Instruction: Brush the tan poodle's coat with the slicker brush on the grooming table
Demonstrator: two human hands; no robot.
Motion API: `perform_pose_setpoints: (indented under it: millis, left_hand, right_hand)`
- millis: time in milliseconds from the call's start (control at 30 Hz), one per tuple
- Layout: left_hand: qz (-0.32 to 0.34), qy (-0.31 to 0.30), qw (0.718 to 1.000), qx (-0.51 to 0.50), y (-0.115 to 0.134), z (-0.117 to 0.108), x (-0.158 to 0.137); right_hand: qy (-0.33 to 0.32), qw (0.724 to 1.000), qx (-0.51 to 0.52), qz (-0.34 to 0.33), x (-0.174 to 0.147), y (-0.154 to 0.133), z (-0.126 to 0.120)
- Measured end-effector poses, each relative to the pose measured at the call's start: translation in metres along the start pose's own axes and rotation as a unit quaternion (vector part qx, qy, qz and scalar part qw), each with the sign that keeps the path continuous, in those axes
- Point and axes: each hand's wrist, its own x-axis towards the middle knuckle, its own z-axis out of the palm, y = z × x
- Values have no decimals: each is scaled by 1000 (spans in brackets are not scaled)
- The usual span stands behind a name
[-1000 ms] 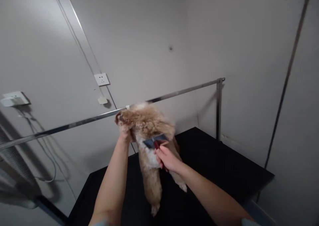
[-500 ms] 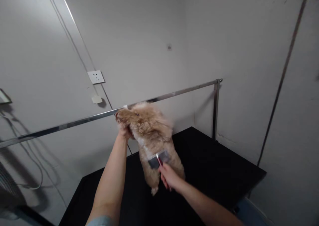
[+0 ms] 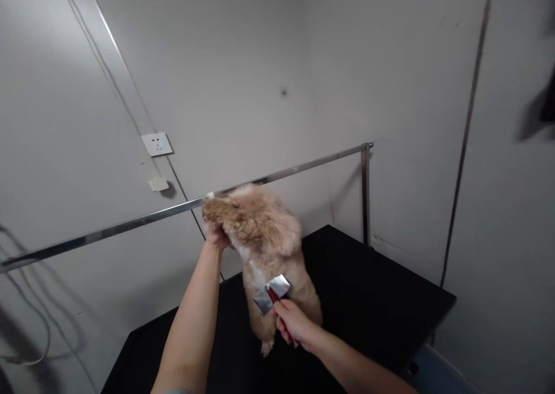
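Observation:
A fluffy light-brown dog [image 3: 269,226] is upright on a black grooming table [image 3: 359,301], its head turned to the left. My left hand [image 3: 218,236] is closed around the underside of its muzzle, fingers partly hidden by fur. In my right hand [image 3: 291,320] is a slicker brush [image 3: 277,287] with a dark red handle and a wide silvery head. The brush head lies against the fur of the dog's chest, above a front leg. Its bristle side faces the dog and is hidden from me.
A metal bar [image 3: 147,217] runs across behind the dog's head, joined to a post [image 3: 365,197] at the table's right rear. Grey walls stand behind, with a white socket [image 3: 156,144]. Cables [image 3: 39,324] hang at the left.
The brush has moved slightly down the chest and its head has tilted, now showing more of its shiny back. My left hand stays at the muzzle. The view has shifted a little right.

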Motion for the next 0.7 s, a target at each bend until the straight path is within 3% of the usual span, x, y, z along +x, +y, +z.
perform_pose_setpoints:
  millis: [133, 233, 333, 533, 700]
  left_hand:
    - [-39, 7, 999, -20, -7, 2, 3]
    - [-56, 22, 997, -37, -10, 1, 4]
    - [-80, 15, 995, -54, -14, -1, 6]
    - [-54, -19, 994, -90, -26, -5, 13]
    - [-69, 29, 991, -110, -31, -8, 14]
  right_hand:
    - [13, 991, -8, -131, 2, -31, -12]
    - [33, 997, -41, -63, -1, -20, -13]
    - [-4, 998, -52, 30, -9, 0, -9]
    - [1, 994, -31, -101, -2, -44, -30]
    - [-68, 991, -99, 50, -11, -20, -34]
